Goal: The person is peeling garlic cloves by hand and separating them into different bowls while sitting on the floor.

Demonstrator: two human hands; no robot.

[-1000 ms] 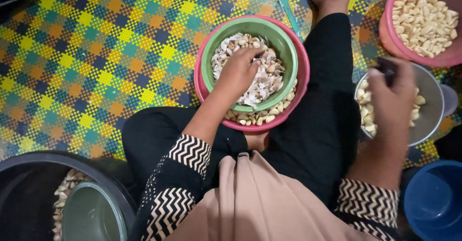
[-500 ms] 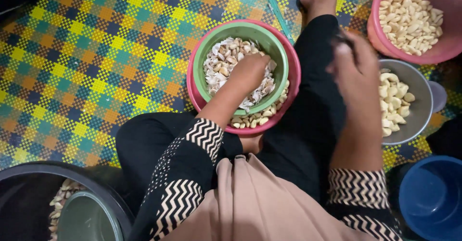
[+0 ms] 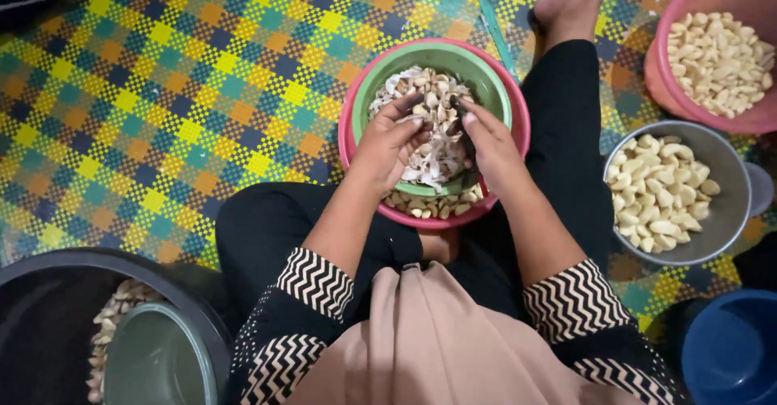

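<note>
Fingers of right hand (image 3: 488,148) now joined left hand (image 3: 390,148) in green bowl (image 3: 494,88).

The green bowl (image 3: 494,89) is round and sits inside a pink bowl (image 3: 518,126) that is a bit bigger. Both rest on the person's lap, level and right side up. The green bowl is full of garlic (image 3: 429,101). The garlic is in small cloves with dry, papery skin, white and light brown, all heaped in a loose pile. Some skin hangs in thin flakes near the front of the bowl. More cloves (image 3: 433,205) lie in the gap between the two bowls, at the side close to the person.
</note>
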